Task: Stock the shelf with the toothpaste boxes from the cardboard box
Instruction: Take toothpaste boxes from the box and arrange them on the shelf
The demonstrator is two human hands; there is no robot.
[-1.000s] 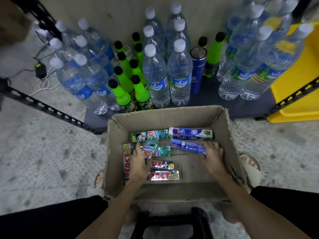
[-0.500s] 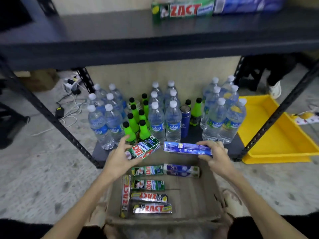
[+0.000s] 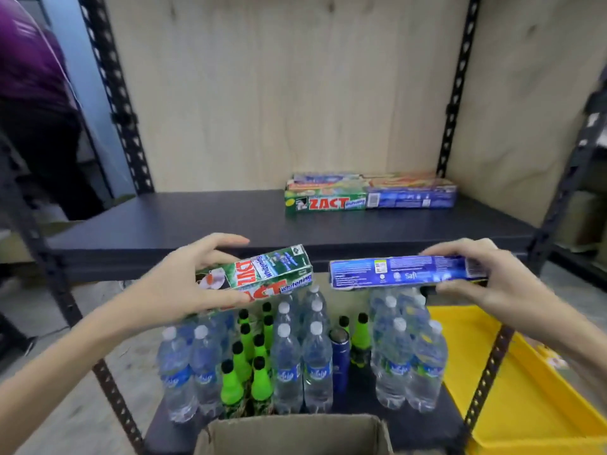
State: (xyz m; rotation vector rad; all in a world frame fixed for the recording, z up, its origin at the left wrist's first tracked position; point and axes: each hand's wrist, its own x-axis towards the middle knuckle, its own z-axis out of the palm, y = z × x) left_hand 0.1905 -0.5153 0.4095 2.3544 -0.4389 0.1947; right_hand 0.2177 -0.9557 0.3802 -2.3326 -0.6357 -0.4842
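My left hand (image 3: 184, 284) grips green Zact toothpaste boxes (image 3: 262, 274), two stacked, held just in front of the dark shelf (image 3: 164, 224) edge. My right hand (image 3: 492, 284) grips a blue Safi toothpaste box (image 3: 404, 272) by its right end, level with the shelf front. On the shelf's right half lies a group of stocked toothpaste boxes (image 3: 371, 193), green Zact in front left, blue beside it. Only the cardboard box's far rim (image 3: 292, 428) shows at the bottom; its contents are hidden.
Below the shelf stand several water bottles (image 3: 315, 366), green bottles (image 3: 233, 382) and a blue flask (image 3: 340, 359). A yellow tray (image 3: 525, 389) lies at the lower right. Black perforated uprights (image 3: 115, 93) frame the shelf. A person in purple (image 3: 29, 60) is at the far left.
Both hands took boxes out of the cardboard box and rose with them to shelf height. The view tilted up from the box to the shelf.
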